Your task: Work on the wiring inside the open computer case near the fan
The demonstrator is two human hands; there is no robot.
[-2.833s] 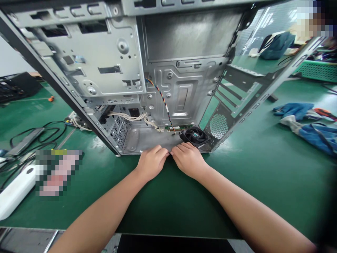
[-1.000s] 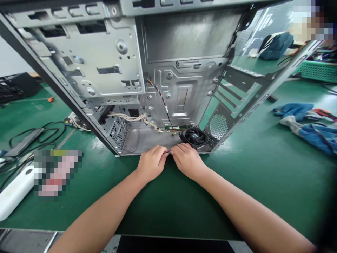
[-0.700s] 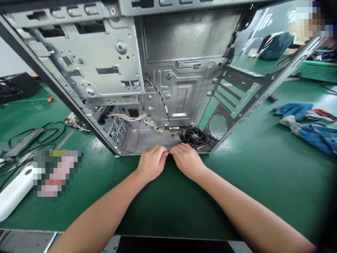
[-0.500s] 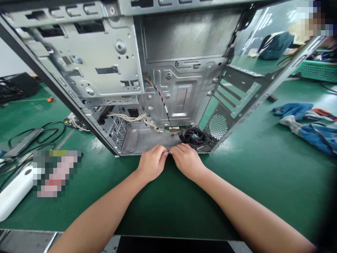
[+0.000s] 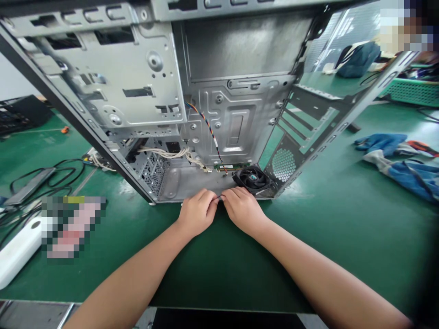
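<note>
An open grey metal computer case [image 5: 236, 59] stands on the green table [image 5: 343, 237] in front of me. My left hand [image 5: 196, 214] and my right hand [image 5: 243, 209] meet at the case's near bottom edge, fingers curled and pinched together on a small thin dark piece [image 5: 219, 197] that I cannot make out. A black cooler fan [image 5: 253, 177] lies inside the case just beyond my right hand. A coloured twisted wire [image 5: 207, 125] runs down the back panel to a small green board [image 5: 231, 166]. White cables [image 5: 171, 153] hang at the lower left of the case.
Black cables [image 5: 51, 176] and a white device [image 5: 17, 253] lie on the table to the left. Blue cloth and gloves [image 5: 401, 157] lie to the right. A green crate [image 5: 413, 91] and a dark bag [image 5: 356, 59] are farther back, near another person.
Both hands stay pinched together at the case's bottom edge. The view has shifted very slightly; nothing else has moved.
</note>
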